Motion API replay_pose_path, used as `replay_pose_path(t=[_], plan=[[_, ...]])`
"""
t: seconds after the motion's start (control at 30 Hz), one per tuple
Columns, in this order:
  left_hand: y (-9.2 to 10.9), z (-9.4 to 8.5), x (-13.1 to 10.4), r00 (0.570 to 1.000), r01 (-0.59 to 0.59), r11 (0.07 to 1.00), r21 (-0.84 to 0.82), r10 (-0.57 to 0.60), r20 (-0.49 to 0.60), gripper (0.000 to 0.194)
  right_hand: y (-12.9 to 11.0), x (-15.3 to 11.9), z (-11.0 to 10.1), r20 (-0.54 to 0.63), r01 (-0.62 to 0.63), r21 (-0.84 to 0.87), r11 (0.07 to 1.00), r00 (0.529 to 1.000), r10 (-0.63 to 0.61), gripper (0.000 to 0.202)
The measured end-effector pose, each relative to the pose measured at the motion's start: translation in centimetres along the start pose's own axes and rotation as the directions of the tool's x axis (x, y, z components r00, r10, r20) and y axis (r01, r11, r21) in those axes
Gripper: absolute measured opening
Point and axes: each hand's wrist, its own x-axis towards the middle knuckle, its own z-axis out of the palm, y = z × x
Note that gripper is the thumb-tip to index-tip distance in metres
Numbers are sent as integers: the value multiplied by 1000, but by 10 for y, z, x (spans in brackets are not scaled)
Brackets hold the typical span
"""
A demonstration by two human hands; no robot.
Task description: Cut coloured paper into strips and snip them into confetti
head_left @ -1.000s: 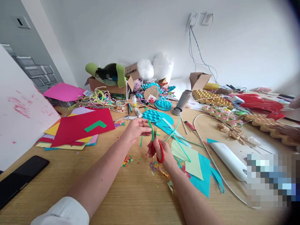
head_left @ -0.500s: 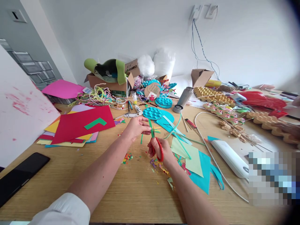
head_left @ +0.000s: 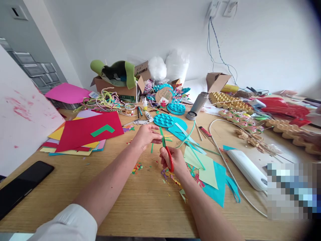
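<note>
Near the middle of the table, my left hand (head_left: pixel 150 135) pinches a narrow green paper strip (head_left: pixel 161 132), which stands upright between its fingertips. My right hand (head_left: pixel 173 157) is closed round the red handles of a pair of scissors (head_left: pixel 171 160). The blades point up and away and lie at the green strip, just below my left fingertips. Beneath and beside the hands are small paper scraps (head_left: pixel 137 167) and thin yellow and green strips. A bent green paper piece (head_left: pixel 102 130) rests on red paper (head_left: pixel 75 132) at the left.
Light green (head_left: pixel 208 172) and blue sheets (head_left: pixel 219 187) lie right of my right hand. Beyond the hands are a blue bumpy oval (head_left: pixel 163 120), glue bottles and a grey flask (head_left: pixel 198 105). A white power strip (head_left: pixel 247 169) is at the right, a black phone (head_left: pixel 23 187) at the left.
The scissors' handles have come closer together in my right hand. My left hand keeps its pinch on the green strip. The whole view has shifted slightly.
</note>
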Motion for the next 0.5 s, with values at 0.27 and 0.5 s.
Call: replay_pose_path(t=[0.27, 0.5], plan=[[-2, -2, 3, 999, 30, 999, -15, -30, 13, 34, 2, 1, -1, -20, -9, -22, 1000, 1000, 8, 44], [-3, -3, 4, 999, 34, 999, -21, -34, 19, 36, 1, 1, 0, -32, -19, -35, 999, 999, 18, 46]])
